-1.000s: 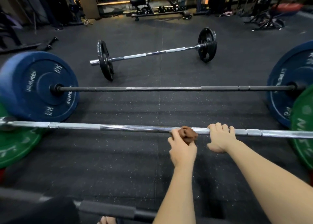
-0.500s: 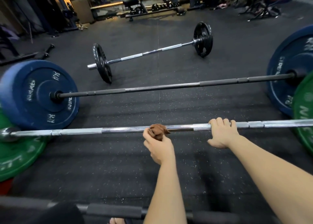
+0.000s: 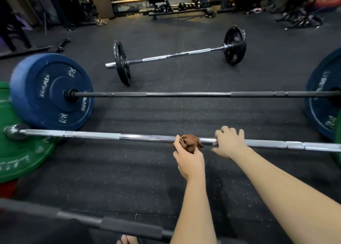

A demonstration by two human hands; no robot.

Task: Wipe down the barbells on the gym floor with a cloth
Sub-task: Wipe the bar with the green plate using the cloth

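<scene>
A chrome barbell (image 3: 92, 134) with green plates (image 3: 22, 151) lies across the floor in front of me. My left hand (image 3: 190, 160) grips a crumpled brown cloth (image 3: 191, 142) and presses it against the bar's middle. Just to the right of the cloth, my right hand (image 3: 230, 144) is draped over the same bar, fingers over the top and thumb on the near side. Behind it lies a black barbell (image 3: 184, 94) with blue plates (image 3: 49, 92). Farther back a slimmer barbell (image 3: 175, 55) with black plates lies at an angle.
Another dark bar (image 3: 110, 223) crosses the bottom of the view close to my body. A bench (image 3: 166, 1), racks and small weights line the far wall. Black rubber flooring (image 3: 129, 169) shows between the barbells.
My left hand slid the cloth left along the chrome bar, then back right, close to my right hand. My right hand stayed on the bar.
</scene>
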